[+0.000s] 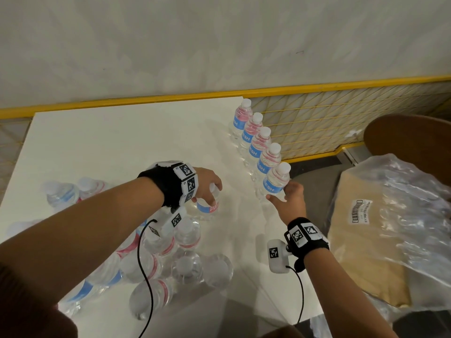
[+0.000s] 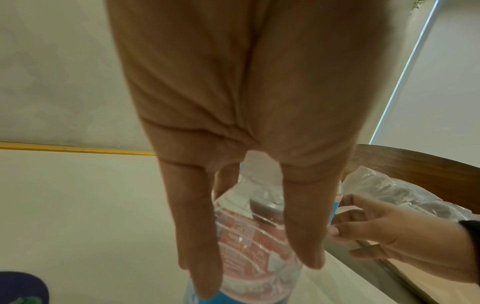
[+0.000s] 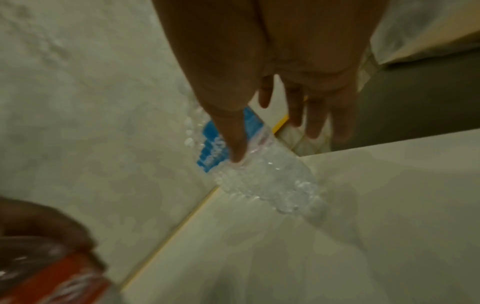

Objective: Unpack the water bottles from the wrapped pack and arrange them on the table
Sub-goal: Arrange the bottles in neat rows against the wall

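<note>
My left hand [image 1: 207,189] grips a clear water bottle [image 1: 210,206] by its shoulder just above the white table [image 1: 109,147]; in the left wrist view my fingers [image 2: 303,236] straddle that bottle [image 2: 249,236] and its red and blue label. Several bottles stand upright in a row [image 1: 256,140] along the table's right edge. My right hand [image 1: 286,197] is at the nearest bottle of the row [image 1: 275,184], thumb against it and fingers straight. The right wrist view shows my thumb [image 3: 233,139] on this bottle [image 3: 272,172].
A loose cluster of bottles [image 1: 170,259] fills the near left of the table, some lying, some upright. Crumpled plastic wrap with cardboard [image 1: 390,215] lies off the right edge, beside a brown chair back [image 1: 410,135]. A yellow rail [image 1: 146,100] runs behind the table.
</note>
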`<state>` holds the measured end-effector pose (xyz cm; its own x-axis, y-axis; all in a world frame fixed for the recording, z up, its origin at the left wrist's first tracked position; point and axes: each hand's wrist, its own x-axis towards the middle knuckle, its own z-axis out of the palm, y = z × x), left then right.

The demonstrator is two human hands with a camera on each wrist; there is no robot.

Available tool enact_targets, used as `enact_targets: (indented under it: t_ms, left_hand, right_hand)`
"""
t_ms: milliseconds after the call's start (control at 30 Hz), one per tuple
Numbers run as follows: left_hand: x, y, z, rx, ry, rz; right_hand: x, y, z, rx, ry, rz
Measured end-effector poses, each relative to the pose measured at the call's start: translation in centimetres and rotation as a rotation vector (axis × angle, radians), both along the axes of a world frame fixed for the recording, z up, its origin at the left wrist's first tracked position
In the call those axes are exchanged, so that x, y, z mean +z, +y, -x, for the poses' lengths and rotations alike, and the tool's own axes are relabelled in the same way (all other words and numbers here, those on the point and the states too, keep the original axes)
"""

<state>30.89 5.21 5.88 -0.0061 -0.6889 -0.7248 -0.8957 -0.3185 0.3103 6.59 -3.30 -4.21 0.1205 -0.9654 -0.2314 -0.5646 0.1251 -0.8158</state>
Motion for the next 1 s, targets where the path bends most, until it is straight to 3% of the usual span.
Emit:
enact_targets:
  t_ms: [100,233,267,333,600,833,1000]
  left_hand:
    - [0.0,0.2,0.2,-0.009,-0.013,0.01]
    - [-0.1,0.4,0.7,0.026,0.033,0.002]
    - [-0.1,0.4,0.9,0.027,0.042,-0.003]
    - [0.0,0.4,1.2,0.006,0.04,-0.012]
    - [0.2,0.0,2.0,-0.019,0.015,-0.028]
    - [0.3,-0.1,2.8,0.013,0.015,-0.029]
    - [0.4,-0.7,3.8,0.006,0.019,-0.019]
  right_hand:
    - [2.0,3.0,-0.4,0.094,0.003,0.038]
    - [5.4,10.2,-0.1,0.814,0.006,-0.102]
    - [5.8,11.7,0.0,0.94,0.021,-0.161]
    - [5.7,14.0,-0.1,1.028,0.045,-0.183]
    - [3.5,16.5,-0.7,0.822,0.036,0.029]
    - [1.9,9.5,3.2,0.26,-0.086,0.038]
    - [1.1,4.4,5.1,0.131,-0.179,0.046]
